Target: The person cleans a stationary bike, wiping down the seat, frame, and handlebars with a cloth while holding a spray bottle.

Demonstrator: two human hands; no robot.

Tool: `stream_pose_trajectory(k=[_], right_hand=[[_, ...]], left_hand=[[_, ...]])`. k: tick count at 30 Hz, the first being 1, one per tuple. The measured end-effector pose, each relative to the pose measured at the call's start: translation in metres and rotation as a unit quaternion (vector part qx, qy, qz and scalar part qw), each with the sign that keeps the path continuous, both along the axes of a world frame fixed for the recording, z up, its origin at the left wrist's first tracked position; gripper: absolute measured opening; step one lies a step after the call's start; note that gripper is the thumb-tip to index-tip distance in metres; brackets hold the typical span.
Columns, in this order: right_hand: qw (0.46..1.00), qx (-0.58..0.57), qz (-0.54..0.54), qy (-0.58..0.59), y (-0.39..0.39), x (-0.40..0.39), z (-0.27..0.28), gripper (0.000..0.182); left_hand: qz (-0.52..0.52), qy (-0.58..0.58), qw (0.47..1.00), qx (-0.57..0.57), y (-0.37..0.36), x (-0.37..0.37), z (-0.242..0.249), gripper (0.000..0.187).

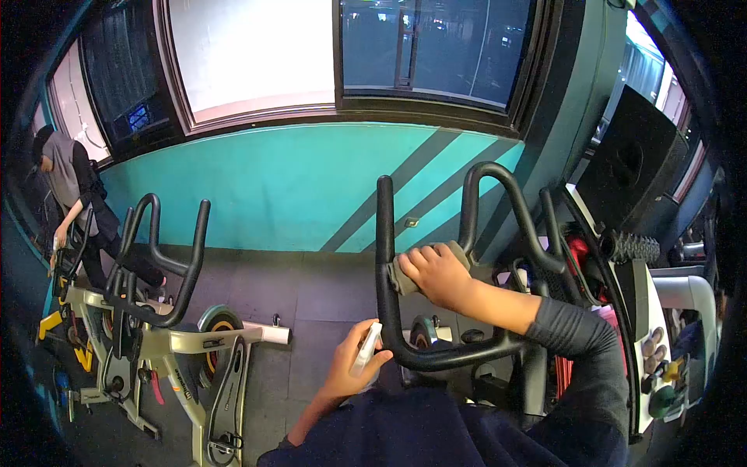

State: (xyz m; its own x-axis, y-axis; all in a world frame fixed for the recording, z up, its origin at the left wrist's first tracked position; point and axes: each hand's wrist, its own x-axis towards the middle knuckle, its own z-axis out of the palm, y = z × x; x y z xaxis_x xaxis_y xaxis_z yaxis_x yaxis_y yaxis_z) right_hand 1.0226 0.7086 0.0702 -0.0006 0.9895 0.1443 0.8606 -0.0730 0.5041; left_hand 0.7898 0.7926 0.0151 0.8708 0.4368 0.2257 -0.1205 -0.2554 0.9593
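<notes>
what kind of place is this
Most likely a gym or indoor cycling room: a stationary bike stands on the left, looped black handlebars rise in front of the person, and a black ridged foam roller lies on the right.

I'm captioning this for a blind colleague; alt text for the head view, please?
A right hand holds a grey cloth against an exercise bike's black handlebar, while the left hand holds a small white object. To the left are another exercise bike and a second person, near a teal wall.
</notes>
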Motion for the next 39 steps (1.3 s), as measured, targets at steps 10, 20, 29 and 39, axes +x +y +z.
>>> stream_pose_trajectory(k=[10,20,29,39], right_hand=[[0.89,-0.26,-0.206,0.312,0.038,0.019,0.059,0.085],[0.761,-0.317,-0.255,0.505,0.067,0.052,0.035,0.086],[0.846,-0.286,-0.261,0.367,0.059,0.024,0.048,0.08],[0.991,0.038,-0.059,-0.118,-0.004,-0.015,-0.007,0.062]], left_hand=[[-0.01,0.004,1.0,0.003,0.004,0.003,-0.01,0.058],[-0.015,0.002,1.0,-0.013,0.005,0.004,-0.008,0.06],[-0.004,0.006,1.0,-0.001,0.002,0.001,-0.003,0.059],[-0.002,0.006,1.0,0.021,0.002,0.001,-0.002,0.056]])
